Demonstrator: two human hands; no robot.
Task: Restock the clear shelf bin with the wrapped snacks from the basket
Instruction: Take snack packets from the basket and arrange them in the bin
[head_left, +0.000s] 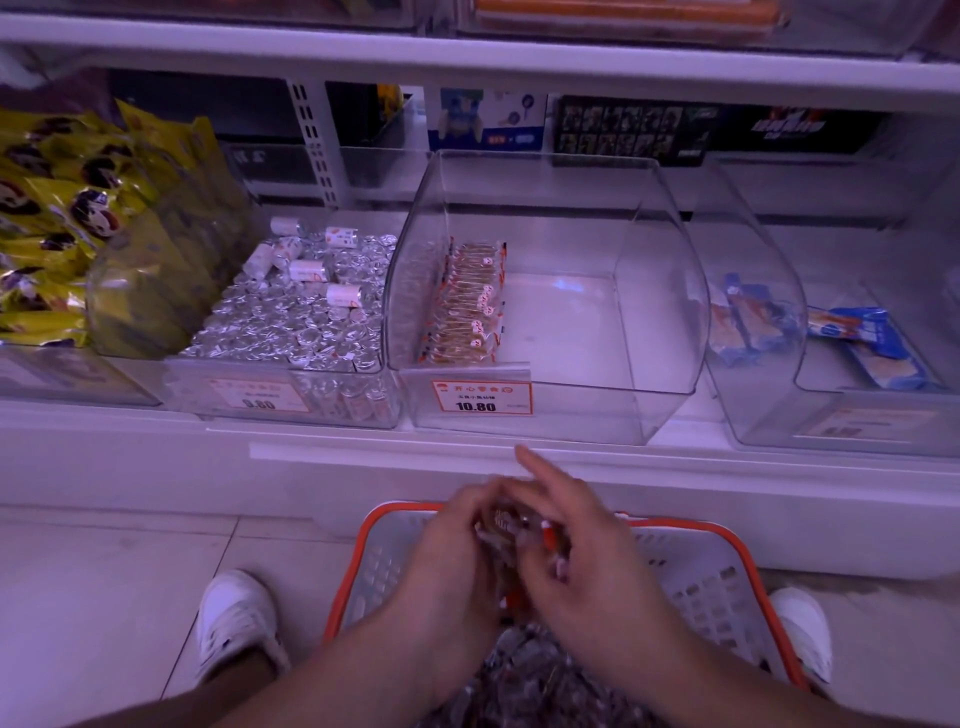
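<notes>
Both hands over the basket, bunching wrapped snacks; shelf bin above mostly bare.

Shelf, left to right: yellow bags (57, 208); a bin of silver foil pieces (291, 312) with about five white rolls; clear shelf bin (545, 405), one upright row of wrapped snacks (470, 306) against its left wall; two bins with blue packets (862, 338). Below, orange-rimmed basket (727, 551); left hand (452, 545) and right hand (587, 551) seem to grip one blurred bundle.

Yellow snack bags (62, 218) fill the shelf at ten o'clock. A bin of silver foil pieces (291, 312) sits beside them. Blue packets (862, 338) lie at two o'clock. White shoes (236, 618) stand on the floor at seven and four o'clock.
</notes>
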